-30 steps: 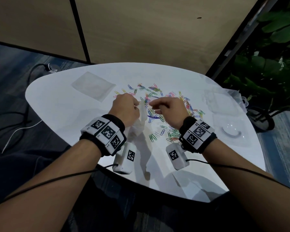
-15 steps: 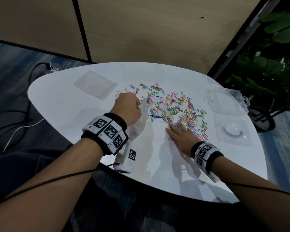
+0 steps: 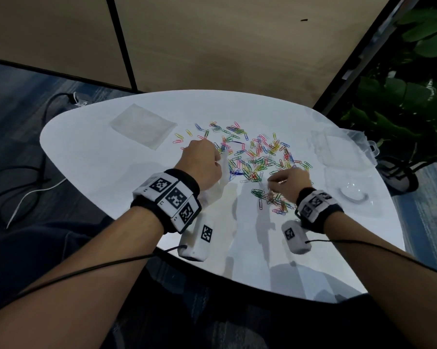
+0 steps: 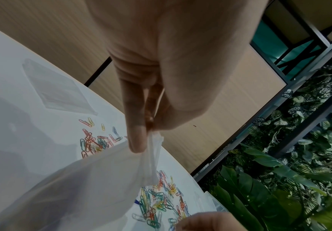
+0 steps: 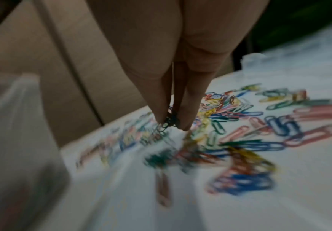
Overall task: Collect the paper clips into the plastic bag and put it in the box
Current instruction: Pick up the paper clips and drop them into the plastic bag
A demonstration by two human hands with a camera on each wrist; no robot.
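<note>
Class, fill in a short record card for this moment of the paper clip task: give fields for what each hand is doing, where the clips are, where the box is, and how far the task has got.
Left hand: pinches the rim of the translucent plastic bag, held up beside the clips.
Right hand: fingertips pinch a few clips from the near edge of the spread.
Coloured wire paper clips: scattered on the white oval table.
Clear plastic box: lying open at the table's right edge.
Progress: most clips not yet bagged; bag not in box.
</note>
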